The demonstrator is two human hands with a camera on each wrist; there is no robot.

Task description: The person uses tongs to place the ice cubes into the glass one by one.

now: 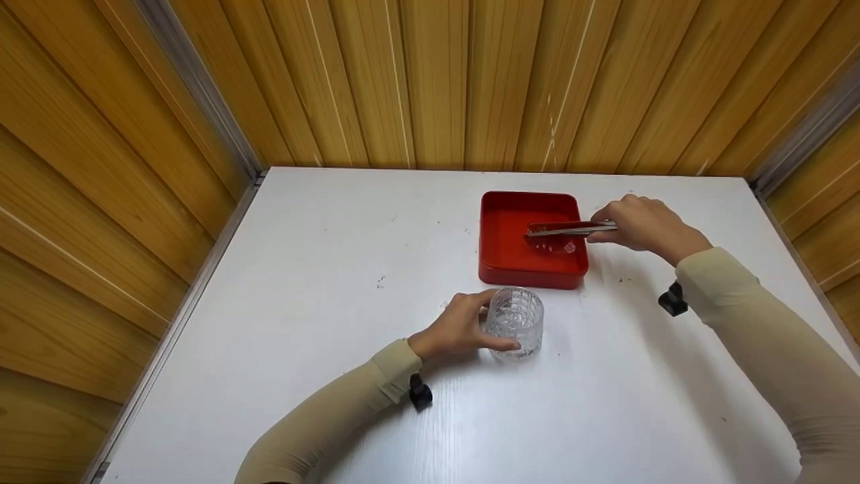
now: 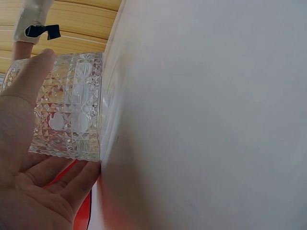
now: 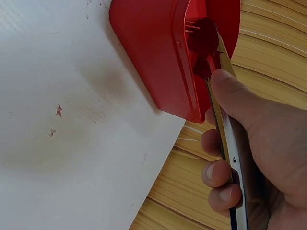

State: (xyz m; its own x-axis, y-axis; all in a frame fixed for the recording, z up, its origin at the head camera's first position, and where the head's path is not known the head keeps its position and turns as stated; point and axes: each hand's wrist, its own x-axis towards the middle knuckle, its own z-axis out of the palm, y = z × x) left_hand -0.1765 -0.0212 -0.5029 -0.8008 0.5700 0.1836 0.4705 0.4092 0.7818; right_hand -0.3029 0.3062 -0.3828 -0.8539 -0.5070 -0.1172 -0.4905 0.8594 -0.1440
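Observation:
In the head view my left hand (image 1: pixel 459 326) holds a clear cut-glass tumbler (image 1: pixel 521 326), thumb along its near side and fingers round the far side. The tumbler stands upright on the white table; its faceted wall (image 2: pixel 72 108) fills much of the left wrist view's left part. My right hand (image 1: pixel 645 225) grips metal tongs (image 1: pixel 564 229) by the handle end. Their tips reach down inside a square red tray (image 1: pixel 531 277). A small clear cube (image 1: pixel 570 247) lies in the tray just below the tongs. Whether the tips pinch anything I cannot tell.
The red tray stands just behind the tumbler on the white table (image 1: pixel 336 269). Small dark specks mark the tabletop. Wood-patterned panels (image 1: pixel 430 81) rise behind and at the sides, with metal rails (image 1: pixel 201 87) at the corners.

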